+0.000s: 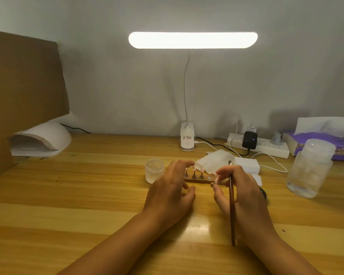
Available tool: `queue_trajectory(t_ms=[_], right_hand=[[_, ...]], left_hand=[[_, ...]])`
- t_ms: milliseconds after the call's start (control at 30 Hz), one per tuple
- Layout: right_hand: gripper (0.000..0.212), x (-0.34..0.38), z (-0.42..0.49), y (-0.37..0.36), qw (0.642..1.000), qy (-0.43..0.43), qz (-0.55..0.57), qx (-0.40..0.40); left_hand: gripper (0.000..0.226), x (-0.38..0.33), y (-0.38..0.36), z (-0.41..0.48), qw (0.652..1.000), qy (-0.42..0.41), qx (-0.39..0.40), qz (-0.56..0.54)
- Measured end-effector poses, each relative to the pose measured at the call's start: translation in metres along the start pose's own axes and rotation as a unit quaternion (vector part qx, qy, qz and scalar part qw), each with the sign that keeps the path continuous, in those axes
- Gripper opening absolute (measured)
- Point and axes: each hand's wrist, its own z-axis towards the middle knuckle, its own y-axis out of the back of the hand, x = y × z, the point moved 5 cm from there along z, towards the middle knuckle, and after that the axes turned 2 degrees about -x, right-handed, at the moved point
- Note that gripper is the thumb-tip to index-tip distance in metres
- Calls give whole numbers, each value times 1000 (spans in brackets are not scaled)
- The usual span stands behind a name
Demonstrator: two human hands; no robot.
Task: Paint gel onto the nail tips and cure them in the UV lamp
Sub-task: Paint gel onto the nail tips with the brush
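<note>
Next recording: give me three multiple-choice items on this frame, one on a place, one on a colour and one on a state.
1. Where does the white UV lamp stand?
A. at the far left of the desk
B. at the far right of it
C. at its near edge

2. What colour is the tissue pack?
A. green
B. purple
C. red

3. In what state is the right hand?
A. lying flat and empty
B. curled into an empty fist
C. gripping a brush

Answers:
1 A, the lamp sits at the left, next to the cardboard.
2 B, its wrapper is purple.
3 C, the dark brush handle runs along the hand, held between its fingers.
</note>
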Motion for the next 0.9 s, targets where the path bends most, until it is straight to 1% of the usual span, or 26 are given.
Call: queue_trajectory(t_ms=[100,200,300,400,467,567,700,900], right_hand=[[35,-4,2,6,999,-3,-38,-17],[35,-8,2,5,999,-16,-37,-12],[36,-5,1,3,999,-7,-48,1],[36,-6,2,3,998,-6,-65,5],[37,-8,2,3,997,-10,-76,2],[34,-9,2,4,995,-12,-99,8],[30,-11,0,1,992,-21,-121,38],[33,-12,-1,-2,986,-41,-151,61]], left_hand=[[61,14,-6,1,995,90,41,2],[62,20,-10,6,988,129,84,-2],[54,19,-11,7,988,122,96,-8],[34,17,-11,6,989,106,108,-6],[26,17,-8,6,989,103,103,-26],[23,15,-6,4,990,89,101,-35],[22,10,-6,4,991,70,104,-35],[21,9,-7,4,992,60,103,-32]])
